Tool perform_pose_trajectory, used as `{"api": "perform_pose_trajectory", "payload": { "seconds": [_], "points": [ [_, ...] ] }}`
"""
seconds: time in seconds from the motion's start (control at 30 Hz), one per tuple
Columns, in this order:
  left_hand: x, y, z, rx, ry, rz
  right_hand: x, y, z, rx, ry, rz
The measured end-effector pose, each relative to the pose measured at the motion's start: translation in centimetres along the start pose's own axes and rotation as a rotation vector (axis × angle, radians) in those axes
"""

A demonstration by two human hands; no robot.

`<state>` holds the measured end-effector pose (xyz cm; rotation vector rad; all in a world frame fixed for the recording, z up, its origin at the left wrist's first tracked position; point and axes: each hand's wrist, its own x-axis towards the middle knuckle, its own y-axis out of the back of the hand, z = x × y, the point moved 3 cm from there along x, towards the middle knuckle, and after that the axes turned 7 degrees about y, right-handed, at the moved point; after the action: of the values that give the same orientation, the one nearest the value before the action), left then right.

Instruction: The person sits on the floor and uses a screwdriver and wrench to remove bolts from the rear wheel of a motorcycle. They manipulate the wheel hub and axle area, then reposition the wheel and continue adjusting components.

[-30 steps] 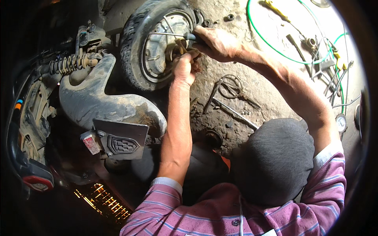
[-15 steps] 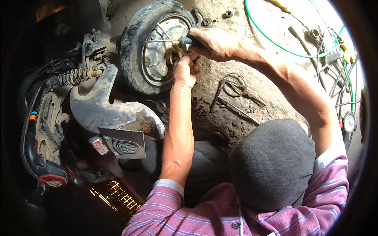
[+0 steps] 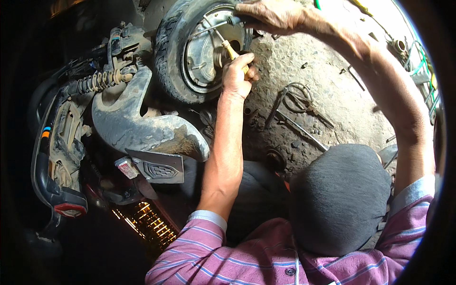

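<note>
Wheel (image 3: 167, 61) sits beside the scooter's mud-caked rear fender (image 3: 142, 130), apparently off its mount; part of the hub side is hidden, so can't fully confirm. Tyre runs round the rim wherever it shows, so I'd call that part not finished. Left hand (image 3: 240, 76): grip closed round a yellow-handled tool (image 3: 228, 48), shaft angled up across the hub face to near the rim edge. Right hand (image 3: 275, 17): grip over a tool with a blue-grey handle (image 3: 233, 20), looks closed on it, though the fingers underneath are hidden. Its shaft slants across the wheel toward the far rim edge and crosses the yellow one's line in view. Can't tell if either tip is tucked under the tyre's edge.

Progress, my read: midway. Done: wheel accessible, both tools on it. Left: whatever the two tools are working at the rim, then wheel back by the shock absorber (image 3: 97, 81). Cable loop (image 3: 297, 97) and long rod (image 3: 304, 130) lie unused on the gritty ground (image 3: 332, 52)
</note>
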<state>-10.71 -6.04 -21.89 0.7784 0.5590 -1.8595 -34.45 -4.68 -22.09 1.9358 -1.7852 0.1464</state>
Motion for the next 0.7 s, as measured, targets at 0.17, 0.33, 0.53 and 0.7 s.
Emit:
{"api": "perform_pose_trajectory", "payload": {
  "seconds": [0.17,0.33,0.53,0.7],
  "points": [
    [0.0,0.0,0.1,0.002,-0.015,0.000,1.6,1.5,0.5,-0.283,0.231,0.020],
    [0.1,-0.1,0.1,-0.003,-0.004,-0.006,3.0,1.9,2.1,-0.404,0.339,0.029],
    [0.2,-0.1,0.2,0.006,0.007,-0.034,1.1,-1.9,2.9,-0.500,0.320,0.247],
    [0.2,-0.1,0.3,-0.036,-0.026,0.005,-2.3,-7.7,0.1,-0.282,0.103,0.374]
  ]
}}
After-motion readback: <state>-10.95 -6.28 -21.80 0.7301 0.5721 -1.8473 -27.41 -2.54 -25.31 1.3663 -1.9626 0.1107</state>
